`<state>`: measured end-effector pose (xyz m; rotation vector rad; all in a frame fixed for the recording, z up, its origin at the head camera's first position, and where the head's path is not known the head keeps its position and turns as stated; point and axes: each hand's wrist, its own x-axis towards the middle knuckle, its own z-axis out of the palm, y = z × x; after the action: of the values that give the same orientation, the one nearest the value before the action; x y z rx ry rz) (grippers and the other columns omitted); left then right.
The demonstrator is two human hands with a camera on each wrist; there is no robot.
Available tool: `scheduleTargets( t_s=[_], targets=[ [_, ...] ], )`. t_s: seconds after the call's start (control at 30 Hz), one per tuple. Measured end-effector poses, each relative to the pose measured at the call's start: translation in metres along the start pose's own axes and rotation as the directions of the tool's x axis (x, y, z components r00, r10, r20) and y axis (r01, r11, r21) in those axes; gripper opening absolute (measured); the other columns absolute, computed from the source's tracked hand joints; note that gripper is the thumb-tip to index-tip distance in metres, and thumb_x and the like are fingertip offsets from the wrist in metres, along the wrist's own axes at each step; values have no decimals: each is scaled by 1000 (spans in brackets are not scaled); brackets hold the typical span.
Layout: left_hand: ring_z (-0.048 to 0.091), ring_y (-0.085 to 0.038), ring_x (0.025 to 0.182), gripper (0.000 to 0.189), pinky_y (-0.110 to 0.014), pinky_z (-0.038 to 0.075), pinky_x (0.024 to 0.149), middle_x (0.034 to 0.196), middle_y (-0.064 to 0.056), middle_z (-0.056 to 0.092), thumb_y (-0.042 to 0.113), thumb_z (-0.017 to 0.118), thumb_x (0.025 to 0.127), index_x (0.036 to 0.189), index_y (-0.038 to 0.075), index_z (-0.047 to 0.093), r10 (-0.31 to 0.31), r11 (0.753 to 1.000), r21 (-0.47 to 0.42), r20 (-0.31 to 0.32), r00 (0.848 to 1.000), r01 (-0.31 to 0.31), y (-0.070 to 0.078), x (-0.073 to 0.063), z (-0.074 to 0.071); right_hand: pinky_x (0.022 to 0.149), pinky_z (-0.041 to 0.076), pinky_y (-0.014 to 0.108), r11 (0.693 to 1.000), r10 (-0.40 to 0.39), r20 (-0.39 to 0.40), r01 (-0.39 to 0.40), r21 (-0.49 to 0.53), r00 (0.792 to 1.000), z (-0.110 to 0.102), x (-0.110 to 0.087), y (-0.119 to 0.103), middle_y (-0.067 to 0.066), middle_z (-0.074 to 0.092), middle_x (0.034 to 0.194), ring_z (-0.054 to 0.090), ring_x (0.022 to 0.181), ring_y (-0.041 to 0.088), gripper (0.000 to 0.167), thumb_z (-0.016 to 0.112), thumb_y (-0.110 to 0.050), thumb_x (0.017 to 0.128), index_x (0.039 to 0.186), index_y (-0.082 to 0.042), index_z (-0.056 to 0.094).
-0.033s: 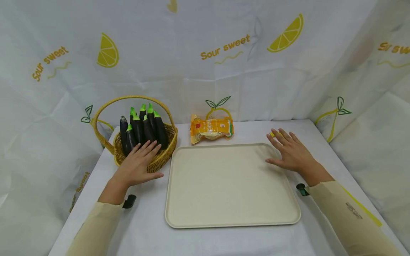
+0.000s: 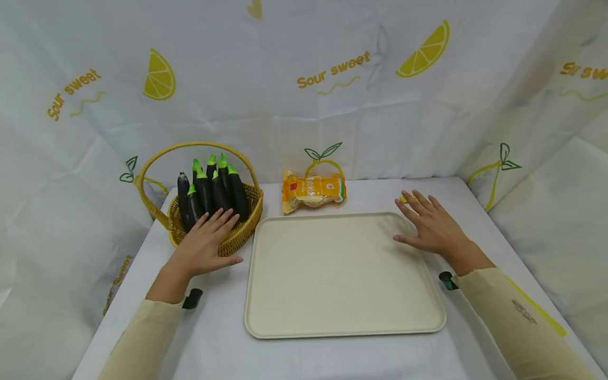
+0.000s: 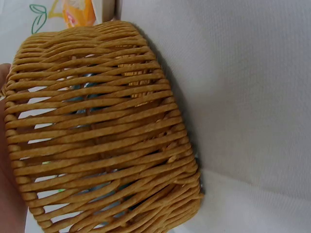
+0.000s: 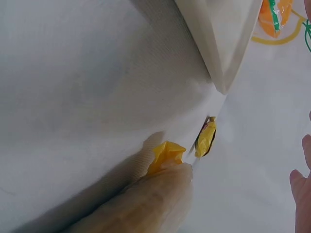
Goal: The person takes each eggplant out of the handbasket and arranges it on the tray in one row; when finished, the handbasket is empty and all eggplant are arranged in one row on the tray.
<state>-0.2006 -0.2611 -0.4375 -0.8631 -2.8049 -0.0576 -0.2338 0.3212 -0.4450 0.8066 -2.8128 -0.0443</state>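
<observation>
My left hand (image 2: pixel 201 248) lies spread over the front rim of a wicker basket (image 2: pixel 249 232), fingers straight. Several dark eggplants (image 2: pixel 220 192) with green tops stand in the basket. From the left wrist view, the woven basket side (image 3: pixel 102 121) fills much of the frame, with part of the hand at the left edge. My right hand (image 2: pixel 434 229) hovers with fingers spread near the back right corner of a beige tray (image 2: pixel 342 274). Partly hidden behind its fingertips is a small yellow packet (image 2: pixel 408 199), which the right wrist view shows whole (image 4: pixel 206 138).
An orange food package (image 2: pixel 313 191) lies behind the tray. A clear-wrapped item (image 4: pixel 150 199) with a yellow end lies in the right wrist view; my right sleeve (image 2: pixel 518 322) mostly covers it in the head view. White printed cloth (image 2: pixel 285 121) rises behind and at both sides.
</observation>
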Motion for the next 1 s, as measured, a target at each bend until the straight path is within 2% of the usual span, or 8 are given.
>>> scheduleTargets(
  t_s=[0.23, 0.4, 0.5, 0.63, 0.73, 0.83, 0.9, 1.0],
  targets=[
    [21, -33, 143, 100, -53, 13, 112, 156, -14, 28, 73, 57, 81, 154, 14, 26, -13, 1000, -18, -7, 1000, 13, -2, -4, -4, 112, 10, 55, 1000, 5, 33, -5, 16, 999, -6, 5, -7, 16, 19, 159, 11, 145, 36, 91, 59, -63, 87, 152, -7, 29],
    [39, -37, 133, 87, -54, 28, 106, 144, -17, 46, 51, 77, 77, 143, 5, 46, -111, 990, -107, -218, 970, 89, -16, -20, -15, 111, 11, 56, 997, 10, 50, -14, 77, 999, -6, 15, -21, 18, 18, 158, 12, 145, 38, 90, 57, -62, 88, 153, -7, 28],
    [54, -39, 115, 72, -55, 40, 94, 126, -20, 60, 37, 83, 74, 130, 0, 57, -213, 971, -188, -392, 895, 149, -27, -33, -19, 110, 13, 57, 994, -14, 58, 7, 108, 998, -3, 24, -34, 18, 19, 158, 13, 144, 39, 89, 56, -63, 89, 153, -8, 27],
    [60, -35, 89, 48, -44, 46, 82, 96, -20, 66, 22, 83, 76, 110, -5, 64, -412, 907, -331, -567, 714, 261, -48, -51, -17, 111, 14, 56, 988, -70, 63, 61, 143, 996, -1, 45, -53, 17, 18, 159, 14, 144, 38, 89, 55, -63, 90, 154, -8, 25],
    [55, -26, 84, 46, -30, 42, 80, 89, -15, 60, 23, 81, 80, 110, -5, 59, -636, 763, -545, -531, 561, 349, -64, -58, -12, 112, 14, 53, 984, -104, 67, 93, 153, 992, -3, 61, -67, 16, 19, 159, 15, 144, 36, 88, 53, -63, 91, 154, -8, 25],
    [52, -20, 100, 54, -23, 38, 89, 107, -9, 55, 28, 75, 86, 128, 6, 49, -831, 485, -797, -291, 474, 360, -77, -56, -6, 113, 14, 51, 980, -127, 84, 113, 164, 988, -5, 75, -82, 16, 20, 158, 14, 145, 35, 87, 52, -62, 92, 153, -7, 25],
    [46, -21, 118, 63, -28, 35, 101, 129, -9, 48, 29, 71, 90, 141, 14, 39, -870, 276, -907, -94, 484, 319, -85, -51, 0, 113, 14, 49, 978, -138, 87, 121, 172, 987, -6, 83, -92, 16, 21, 158, 16, 144, 35, 85, 52, -61, 92, 153, -7, 26],
    [32, -22, 136, 68, -37, 24, 111, 153, -11, 30, 24, 67, 93, 149, 20, 29, -829, 32, -967, 117, 547, 254, -92, -45, 9, 113, 16, 47, 970, -147, 79, 127, 209, 986, -7, 96, -110, 15, 24, 157, 19, 144, 33, 82, 54, -58, 93, 153, -7, 27]
  ],
)
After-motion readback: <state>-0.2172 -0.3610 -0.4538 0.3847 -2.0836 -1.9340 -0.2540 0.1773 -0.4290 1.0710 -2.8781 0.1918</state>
